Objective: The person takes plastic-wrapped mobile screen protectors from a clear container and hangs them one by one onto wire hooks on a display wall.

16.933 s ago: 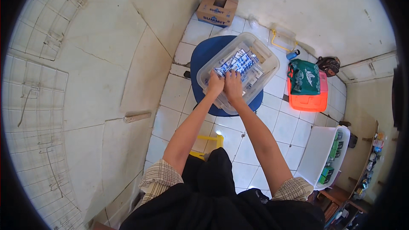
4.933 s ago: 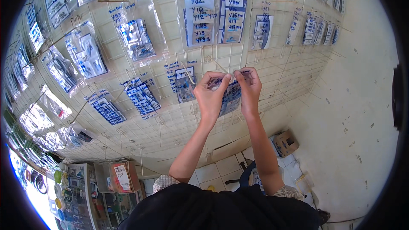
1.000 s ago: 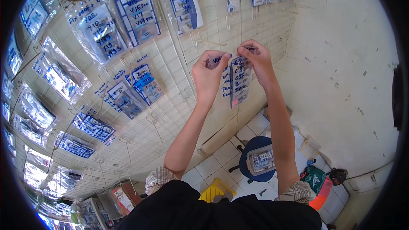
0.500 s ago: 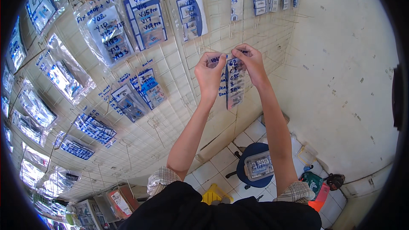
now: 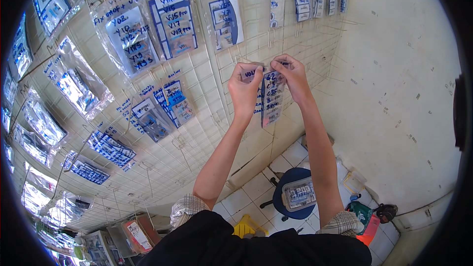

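Note:
Both my hands are raised to a white wire grid wall [image 5: 207, 133]. My left hand [image 5: 245, 87] and my right hand [image 5: 291, 76] pinch the top of a small stack of clear plastic packets [image 5: 271, 99] with blue and white labels. The packets hang down between my hands, against the grid at a hook. My forearms rise from the lower edge of the picture.
Many more clear packets [image 5: 172, 24] hang on hooks across the grid, up and to the left. Below on the tiled floor stands a blue stool [image 5: 295, 202] bearing a clear bin [image 5: 299, 193] of packets. An orange and green box [image 5: 367, 219] lies beside it. A plain wall is on the right.
My view has tilted up the wall a little. My hands stay on the packets at the same hook, now slightly further right in the picture.

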`<move>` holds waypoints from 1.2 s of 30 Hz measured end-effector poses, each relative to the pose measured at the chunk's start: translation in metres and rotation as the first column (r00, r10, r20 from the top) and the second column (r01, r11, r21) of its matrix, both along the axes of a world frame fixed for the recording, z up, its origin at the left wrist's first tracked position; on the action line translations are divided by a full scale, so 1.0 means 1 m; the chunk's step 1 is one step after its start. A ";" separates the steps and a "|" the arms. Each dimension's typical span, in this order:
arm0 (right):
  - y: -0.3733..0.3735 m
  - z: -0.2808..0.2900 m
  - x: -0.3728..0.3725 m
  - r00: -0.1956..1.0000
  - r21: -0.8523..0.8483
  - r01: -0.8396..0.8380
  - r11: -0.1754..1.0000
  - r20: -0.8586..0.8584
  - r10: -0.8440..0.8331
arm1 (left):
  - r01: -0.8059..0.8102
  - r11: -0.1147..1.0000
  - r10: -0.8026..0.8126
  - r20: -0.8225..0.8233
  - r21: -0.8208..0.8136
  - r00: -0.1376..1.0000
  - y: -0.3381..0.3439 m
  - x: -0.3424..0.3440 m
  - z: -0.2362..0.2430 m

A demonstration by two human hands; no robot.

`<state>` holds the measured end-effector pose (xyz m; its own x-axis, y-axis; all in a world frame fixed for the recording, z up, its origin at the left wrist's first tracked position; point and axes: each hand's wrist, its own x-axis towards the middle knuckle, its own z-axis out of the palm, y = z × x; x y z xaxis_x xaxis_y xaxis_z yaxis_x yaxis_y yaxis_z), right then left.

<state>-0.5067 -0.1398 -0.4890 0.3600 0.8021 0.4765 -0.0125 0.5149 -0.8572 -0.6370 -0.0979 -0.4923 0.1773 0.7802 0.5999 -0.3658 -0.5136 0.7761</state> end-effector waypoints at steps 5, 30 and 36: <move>-0.003 0.002 -0.001 1.000 -0.004 0.010 1.000 0.016 -0.010 | 0.007 1.000 -0.007 0.012 -0.005 1.000 0.001 0.001 -0.003; 0.159 -0.066 -0.002 0.515 0.289 0.665 0.688 0.491 -0.703 | -0.330 0.685 0.666 -0.374 0.650 0.645 0.089 -0.010 -0.046; 0.114 -0.087 -0.026 0.546 0.316 0.691 0.650 0.361 -0.756 | -0.334 0.674 0.655 -0.325 0.659 0.682 0.054 -0.040 -0.046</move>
